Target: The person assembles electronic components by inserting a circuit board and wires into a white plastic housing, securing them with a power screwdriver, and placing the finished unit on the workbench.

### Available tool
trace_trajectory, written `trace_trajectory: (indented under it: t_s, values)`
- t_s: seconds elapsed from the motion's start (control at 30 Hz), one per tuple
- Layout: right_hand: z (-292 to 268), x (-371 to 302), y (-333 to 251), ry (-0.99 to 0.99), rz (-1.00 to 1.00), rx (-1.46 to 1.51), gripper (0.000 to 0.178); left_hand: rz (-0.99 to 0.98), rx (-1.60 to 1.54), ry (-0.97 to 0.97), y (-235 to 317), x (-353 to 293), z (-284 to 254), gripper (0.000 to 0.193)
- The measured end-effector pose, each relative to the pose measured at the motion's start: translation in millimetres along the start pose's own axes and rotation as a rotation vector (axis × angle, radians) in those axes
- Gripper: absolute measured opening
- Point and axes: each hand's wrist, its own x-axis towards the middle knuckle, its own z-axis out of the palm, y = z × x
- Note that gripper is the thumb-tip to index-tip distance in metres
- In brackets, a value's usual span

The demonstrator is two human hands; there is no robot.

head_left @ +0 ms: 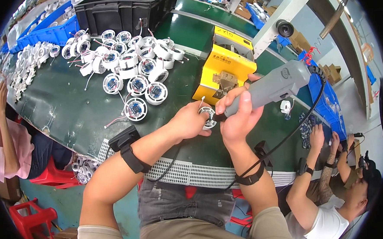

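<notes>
My left hand (187,122) is closed round the edge of a white round housing (212,123) with a small circuit board inside, holding it on the green bench. In my right hand (240,119) is a grey electric screwdriver (276,84), tilted, its dark nose at the housing; the bit's tip is hidden. A black cable runs from the tool's back end down past my right forearm. Just beyond my hands stands a yellow screw feeder (229,59) with a metal fitting on its front. Several similar white housings (135,108) with blue boards and thin wires lie to the left.
A black bin (121,15) and a blue tray (48,31) stand at the far left, beside piled white parts (30,63). One white housing (285,106) lies right of my right hand. Perforated strips (190,173) line the near bench edge. Other people work at both sides.
</notes>
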Motion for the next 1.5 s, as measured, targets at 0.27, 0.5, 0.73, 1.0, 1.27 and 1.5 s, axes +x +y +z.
trace_trajectory:
  t_s: [0.27,0.5,0.73,1.0,1.27,1.5]
  values:
    - [-1.5,0.3,7.5,-0.022,0.033,-0.021,0.038,-0.021,-0.004,-0.003,0.7,-1.0,-2.4,0.034]
    - [-8.6,4.1,10.6,-0.070,0.052,0.053,0.033,-0.011,0.018,-0.018,6.2,0.6,1.5,0.031]
    - [-16.8,-9.1,11.9,-0.201,-0.021,0.045,0.048,0.142,0.476,0.081,16.4,-5.7,-23.7,0.033]
    - [-188.4,55.9,1.5,0.682,-0.146,-1.098,0.060,0.467,0.907,1.016,53.0,-36.0,-66.3,0.074]
    - [-316.7,61.3,20.8,0.358,0.466,-1.455,0.075,1.192,0.861,0.782,58.7,-44.2,-36.8,0.012]
    - [-143.2,-34.8,-45.3,-0.215,0.405,-0.531,0.039,1.202,1.080,0.034,25.1,-45.9,27.1,0.044]
